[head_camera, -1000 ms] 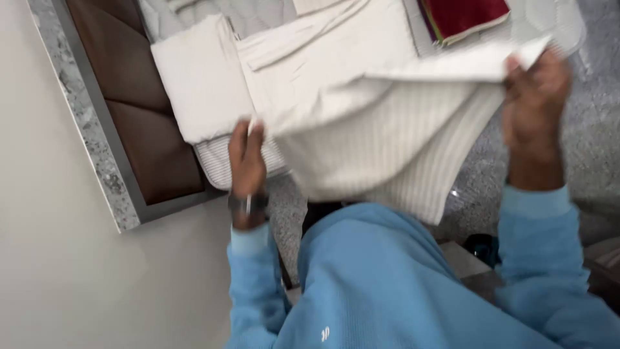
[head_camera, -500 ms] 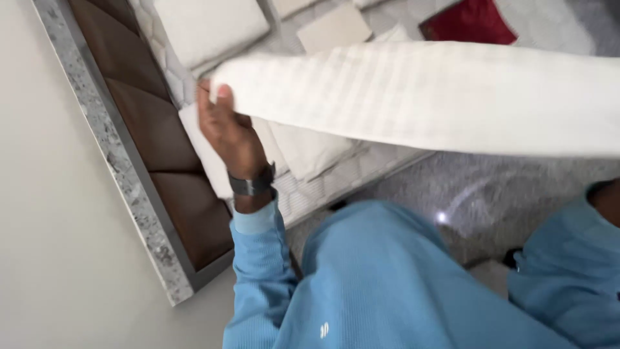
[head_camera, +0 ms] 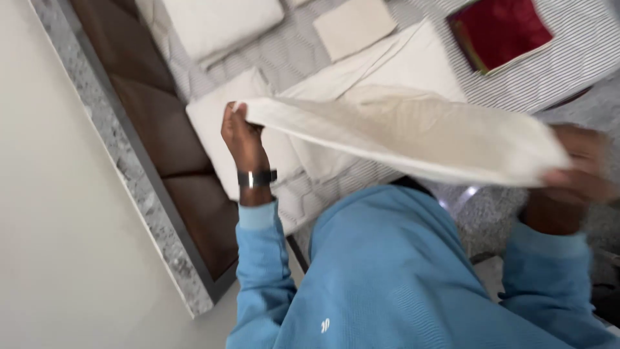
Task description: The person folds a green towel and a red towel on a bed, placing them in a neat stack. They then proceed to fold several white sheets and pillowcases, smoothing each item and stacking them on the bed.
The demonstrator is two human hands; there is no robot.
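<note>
I hold a cream-white cloth [head_camera: 413, 139] stretched between both hands over the bed. My left hand [head_camera: 240, 132], with a dark watch on the wrist, grips its left corner. My right hand [head_camera: 578, 174], blurred by motion, grips its right end. The cloth hangs slack in front of my blue sweatshirt, above the bed's striped sheet [head_camera: 581, 61].
White folded cloths [head_camera: 223, 26] and a cream pillow [head_camera: 420, 64] lie on the bed. A small beige folded piece [head_camera: 354, 27] lies farther back, and a red folded item [head_camera: 500, 29] sits at the top right. A brown padded headboard [head_camera: 161, 136] with a grey speckled frame runs along the pale wall on the left.
The cloth has come down from in front of my face to chest height and is now stretched out. My right hand has come back into view at its right end.
</note>
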